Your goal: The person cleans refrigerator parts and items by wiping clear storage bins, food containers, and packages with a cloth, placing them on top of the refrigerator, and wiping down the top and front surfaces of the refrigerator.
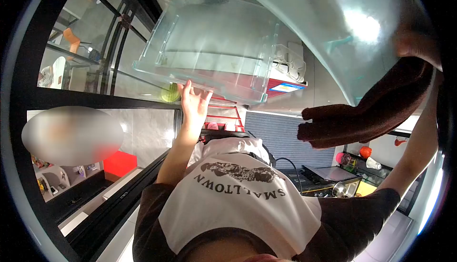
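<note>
My left hand [194, 104] is at the near rim of a clear, pale-green plastic bin [209, 38], its fingers on the edge. Above and to the right, a large translucent pale-green plastic piece [323, 19] fills the corner; its full shape is cut off. My right hand [419, 48] is raised at the far right against that piece, partly in shadow. A dark brown towel [371, 109] hangs from it, folded over and dangling to the left.
Red metal bars [223, 112] and pink footwear show below the bin. A white rack [289, 62] sits behind it. A black-framed glass panel [100, 38] stands left. A person with a blurred face [71, 136] is beyond the frame. A counter with a laptop-like slab [328, 172] lies right.
</note>
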Demonstrator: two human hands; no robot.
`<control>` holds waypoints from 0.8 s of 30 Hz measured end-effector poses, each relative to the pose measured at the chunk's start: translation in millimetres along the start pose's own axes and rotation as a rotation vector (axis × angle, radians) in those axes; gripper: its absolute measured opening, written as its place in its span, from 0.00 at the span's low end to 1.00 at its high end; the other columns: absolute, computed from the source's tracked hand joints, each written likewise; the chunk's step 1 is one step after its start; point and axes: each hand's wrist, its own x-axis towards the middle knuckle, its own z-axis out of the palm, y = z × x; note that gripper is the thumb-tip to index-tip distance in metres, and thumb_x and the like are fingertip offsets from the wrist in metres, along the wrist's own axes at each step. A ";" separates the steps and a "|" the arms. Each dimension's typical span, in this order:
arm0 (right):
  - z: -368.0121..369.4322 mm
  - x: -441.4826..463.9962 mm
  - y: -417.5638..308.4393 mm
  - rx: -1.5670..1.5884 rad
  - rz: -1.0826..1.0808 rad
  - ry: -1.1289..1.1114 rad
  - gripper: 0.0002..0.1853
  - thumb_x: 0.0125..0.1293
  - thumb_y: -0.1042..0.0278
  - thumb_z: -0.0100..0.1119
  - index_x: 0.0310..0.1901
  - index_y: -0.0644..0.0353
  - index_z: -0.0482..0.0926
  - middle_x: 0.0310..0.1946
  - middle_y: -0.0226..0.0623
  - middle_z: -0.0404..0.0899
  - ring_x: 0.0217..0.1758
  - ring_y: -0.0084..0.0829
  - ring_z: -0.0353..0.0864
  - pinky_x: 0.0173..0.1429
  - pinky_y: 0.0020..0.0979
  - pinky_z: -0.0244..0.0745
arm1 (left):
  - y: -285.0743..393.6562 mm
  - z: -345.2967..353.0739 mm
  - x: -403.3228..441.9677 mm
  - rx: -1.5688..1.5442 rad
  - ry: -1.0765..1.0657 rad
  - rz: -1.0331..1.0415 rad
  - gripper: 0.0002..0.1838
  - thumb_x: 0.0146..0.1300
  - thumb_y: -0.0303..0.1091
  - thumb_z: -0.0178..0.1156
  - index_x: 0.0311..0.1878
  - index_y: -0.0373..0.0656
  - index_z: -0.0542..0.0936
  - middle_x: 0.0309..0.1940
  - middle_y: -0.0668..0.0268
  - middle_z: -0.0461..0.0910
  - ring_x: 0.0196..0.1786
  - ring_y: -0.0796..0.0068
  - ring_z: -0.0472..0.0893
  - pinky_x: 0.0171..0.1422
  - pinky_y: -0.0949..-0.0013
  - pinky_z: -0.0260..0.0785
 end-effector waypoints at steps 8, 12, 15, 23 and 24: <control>14.4 -1.4 4.9 0.006 0.003 0.003 0.06 0.47 0.68 0.59 0.22 0.61 0.77 0.19 0.31 0.75 0.23 0.22 0.71 0.28 0.23 0.63 | 20.7 -23.0 -16.3 -0.009 0.193 -0.047 0.21 0.51 0.46 0.55 0.46 0.54 0.61 0.50 0.65 0.59 0.56 0.59 0.60 0.58 0.44 0.50; 23.3 -1.4 5.1 -0.006 -0.005 0.001 0.06 0.47 0.68 0.59 0.23 0.61 0.77 0.20 0.32 0.75 0.24 0.23 0.72 0.29 0.24 0.64 | 52.8 -11.3 -41.6 0.243 0.116 0.290 0.20 0.57 0.47 0.46 0.49 0.46 0.64 0.42 0.62 0.66 0.51 0.63 0.65 0.54 0.54 0.58; 25.7 -2.6 7.4 -0.010 -0.023 -0.004 0.06 0.47 0.68 0.58 0.23 0.61 0.78 0.21 0.32 0.76 0.24 0.24 0.72 0.29 0.24 0.64 | 86.0 36.3 -50.0 0.213 -0.130 0.257 0.21 0.58 0.49 0.43 0.50 0.46 0.64 0.43 0.61 0.65 0.54 0.60 0.62 0.56 0.55 0.56; 34.9 11.9 6.0 -0.030 -0.126 -0.028 0.06 0.46 0.67 0.57 0.24 0.60 0.78 0.22 0.33 0.76 0.26 0.26 0.73 0.31 0.26 0.65 | 100.6 10.5 -19.1 0.096 -0.307 0.252 0.22 0.58 0.51 0.41 0.51 0.48 0.64 0.46 0.60 0.64 0.56 0.58 0.60 0.57 0.52 0.52; 35.5 15.3 6.4 -0.039 -0.139 -0.027 0.06 0.46 0.67 0.57 0.24 0.60 0.78 0.22 0.33 0.76 0.26 0.26 0.73 0.31 0.26 0.65 | 105.6 4.5 -23.2 0.090 -0.303 0.264 0.22 0.58 0.51 0.41 0.51 0.49 0.64 0.47 0.60 0.63 0.56 0.57 0.60 0.57 0.52 0.52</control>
